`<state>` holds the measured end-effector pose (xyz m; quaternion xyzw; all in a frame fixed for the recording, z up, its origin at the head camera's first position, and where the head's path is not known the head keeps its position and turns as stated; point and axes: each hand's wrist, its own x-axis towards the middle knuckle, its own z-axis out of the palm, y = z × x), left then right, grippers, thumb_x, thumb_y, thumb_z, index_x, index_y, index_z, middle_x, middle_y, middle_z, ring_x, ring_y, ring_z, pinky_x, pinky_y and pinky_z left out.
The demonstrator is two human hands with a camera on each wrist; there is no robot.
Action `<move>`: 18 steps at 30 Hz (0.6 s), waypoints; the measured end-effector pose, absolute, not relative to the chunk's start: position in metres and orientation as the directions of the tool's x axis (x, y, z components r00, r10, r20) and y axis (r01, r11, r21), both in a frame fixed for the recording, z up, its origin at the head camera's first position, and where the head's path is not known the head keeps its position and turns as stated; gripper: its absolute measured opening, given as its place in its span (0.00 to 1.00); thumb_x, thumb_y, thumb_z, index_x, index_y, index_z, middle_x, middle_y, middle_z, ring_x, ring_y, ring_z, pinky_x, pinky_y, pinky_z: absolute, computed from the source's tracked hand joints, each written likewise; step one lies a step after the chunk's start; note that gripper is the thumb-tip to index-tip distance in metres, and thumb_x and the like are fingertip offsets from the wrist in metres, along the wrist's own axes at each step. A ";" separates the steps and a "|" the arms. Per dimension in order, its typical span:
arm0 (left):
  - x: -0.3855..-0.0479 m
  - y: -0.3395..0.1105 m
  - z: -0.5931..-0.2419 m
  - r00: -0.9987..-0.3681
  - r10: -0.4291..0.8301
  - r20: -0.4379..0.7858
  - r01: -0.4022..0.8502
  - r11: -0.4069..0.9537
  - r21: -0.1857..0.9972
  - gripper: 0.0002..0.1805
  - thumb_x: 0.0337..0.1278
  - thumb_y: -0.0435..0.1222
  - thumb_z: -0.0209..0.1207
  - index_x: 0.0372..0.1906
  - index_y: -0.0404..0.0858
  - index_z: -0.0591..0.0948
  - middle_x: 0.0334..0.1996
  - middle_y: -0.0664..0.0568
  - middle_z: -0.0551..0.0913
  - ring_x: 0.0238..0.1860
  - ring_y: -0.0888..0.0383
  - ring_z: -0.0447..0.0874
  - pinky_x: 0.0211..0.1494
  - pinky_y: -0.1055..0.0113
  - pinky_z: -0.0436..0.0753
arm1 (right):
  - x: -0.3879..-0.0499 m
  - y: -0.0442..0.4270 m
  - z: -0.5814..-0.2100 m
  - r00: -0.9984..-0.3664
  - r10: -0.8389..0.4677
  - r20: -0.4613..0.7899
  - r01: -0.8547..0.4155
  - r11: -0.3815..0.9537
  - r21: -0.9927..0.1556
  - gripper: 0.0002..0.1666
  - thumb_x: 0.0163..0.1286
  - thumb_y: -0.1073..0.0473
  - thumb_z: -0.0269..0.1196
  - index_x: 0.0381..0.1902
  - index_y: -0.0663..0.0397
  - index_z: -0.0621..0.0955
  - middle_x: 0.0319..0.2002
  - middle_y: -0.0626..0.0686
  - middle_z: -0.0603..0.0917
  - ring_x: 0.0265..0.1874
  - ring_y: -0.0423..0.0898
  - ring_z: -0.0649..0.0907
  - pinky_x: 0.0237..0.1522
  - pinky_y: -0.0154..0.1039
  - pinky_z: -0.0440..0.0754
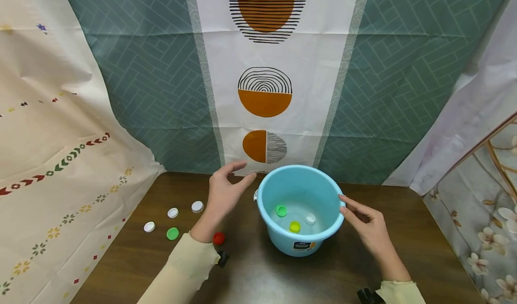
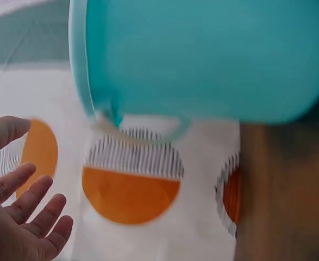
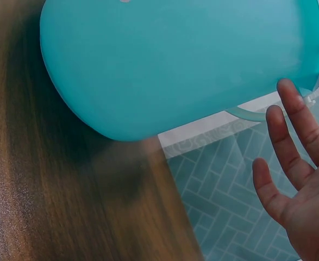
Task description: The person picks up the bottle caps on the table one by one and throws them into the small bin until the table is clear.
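A light blue bucket (image 1: pixel 299 245) stands on the brown table, its mouth up. Inside it lie a green cap (image 1: pixel 281 211), a yellow cap (image 1: pixel 295 226) and a white cap (image 1: pixel 310 218). My left hand (image 1: pixel 226 194) is held left of the bucket, thumb and fingers spread, apart from its rim. In the left wrist view, nothing is in that hand (image 2: pixel 23 201). My right hand (image 1: pixel 369 227) touches the right side of the rim with its fingertips. Seen from the right wrist, its fingers (image 3: pixel 298 119) are extended along the bucket's outer wall; the thumb is mostly out of view.
Left on the table (image 1: pixel 133 268) lie white caps (image 1: pixel 197 206), a green cap (image 1: pixel 172 233) and a red cap (image 1: pixel 218 238) close to my left wrist. A patterned cloth (image 1: pixel 266 52) hangs behind the table. The bucket's handle (image 2: pixel 148 136) hangs at its far side.
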<state>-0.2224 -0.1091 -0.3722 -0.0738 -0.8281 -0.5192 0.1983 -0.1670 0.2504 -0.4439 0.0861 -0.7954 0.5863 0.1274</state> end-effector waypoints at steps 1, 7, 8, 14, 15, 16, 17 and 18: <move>-0.222 -0.115 -0.375 -0.911 -0.101 0.401 0.318 0.449 0.835 0.21 0.44 0.55 0.66 0.47 0.56 0.82 0.47 0.64 0.82 0.46 0.59 0.79 0.49 0.60 0.80 | -0.167 0.251 -0.444 -0.953 0.012 0.303 -0.286 0.297 -0.911 0.21 0.65 0.59 0.61 0.57 0.52 0.78 0.48 0.46 0.85 0.39 0.36 0.84 0.37 0.32 0.83; -0.216 -0.149 -0.393 -0.915 -0.169 0.367 0.254 0.468 0.847 0.21 0.47 0.55 0.65 0.48 0.53 0.82 0.46 0.60 0.84 0.50 0.60 0.79 0.52 0.60 0.78 | -0.168 0.252 -0.445 -0.950 0.000 0.311 -0.298 0.289 -0.910 0.22 0.65 0.60 0.61 0.58 0.53 0.78 0.49 0.46 0.85 0.40 0.37 0.84 0.38 0.32 0.83; -0.216 -0.154 -0.397 -0.917 -0.170 0.362 0.245 0.475 0.845 0.21 0.47 0.55 0.65 0.48 0.53 0.82 0.46 0.60 0.84 0.51 0.60 0.78 0.53 0.59 0.77 | -0.169 0.252 -0.445 -0.950 0.001 0.312 -0.299 0.286 -0.910 0.22 0.65 0.60 0.61 0.58 0.53 0.78 0.49 0.47 0.85 0.40 0.37 0.84 0.38 0.32 0.83; -0.212 -0.179 -0.422 -0.932 -0.169 0.321 0.178 0.558 0.811 0.22 0.48 0.56 0.63 0.48 0.52 0.81 0.47 0.58 0.83 0.52 0.58 0.78 0.52 0.57 0.76 | -0.169 0.252 -0.445 -0.947 -0.001 0.322 -0.308 0.295 -0.905 0.22 0.65 0.59 0.61 0.58 0.52 0.78 0.48 0.52 0.85 0.38 0.38 0.83 0.37 0.32 0.83; -0.211 -0.182 -0.425 -0.934 -0.165 0.318 0.170 0.577 0.799 0.22 0.48 0.56 0.63 0.48 0.52 0.81 0.47 0.58 0.83 0.52 0.58 0.78 0.51 0.57 0.76 | -0.169 0.252 -0.445 -0.946 -0.002 0.323 -0.309 0.298 -0.903 0.22 0.65 0.59 0.61 0.58 0.52 0.78 0.48 0.52 0.85 0.38 0.38 0.83 0.36 0.32 0.83; -0.210 -0.184 -0.429 -0.936 -0.157 0.314 0.164 0.597 0.785 0.22 0.48 0.56 0.63 0.49 0.52 0.81 0.47 0.58 0.83 0.52 0.57 0.78 0.51 0.57 0.77 | -0.169 0.252 -0.446 -0.947 0.001 0.323 -0.308 0.295 -0.904 0.22 0.65 0.59 0.61 0.57 0.52 0.78 0.48 0.53 0.85 0.38 0.38 0.83 0.36 0.32 0.83; -0.210 -0.187 -0.432 -0.940 -0.144 0.310 0.161 0.612 0.774 0.23 0.48 0.56 0.64 0.49 0.52 0.81 0.47 0.57 0.83 0.52 0.56 0.79 0.51 0.57 0.77 | -0.169 0.252 -0.447 -0.946 0.001 0.324 -0.310 0.298 -0.903 0.22 0.65 0.60 0.61 0.57 0.52 0.78 0.48 0.54 0.84 0.38 0.38 0.83 0.36 0.32 0.83; -0.210 -0.189 -0.436 -0.943 -0.128 0.306 0.160 0.631 0.759 0.24 0.48 0.56 0.63 0.50 0.51 0.81 0.48 0.57 0.83 0.52 0.56 0.79 0.51 0.56 0.78 | -0.169 0.252 -0.447 -0.946 0.002 0.325 -0.309 0.299 -0.903 0.22 0.65 0.59 0.61 0.57 0.51 0.78 0.48 0.54 0.84 0.38 0.39 0.84 0.37 0.32 0.83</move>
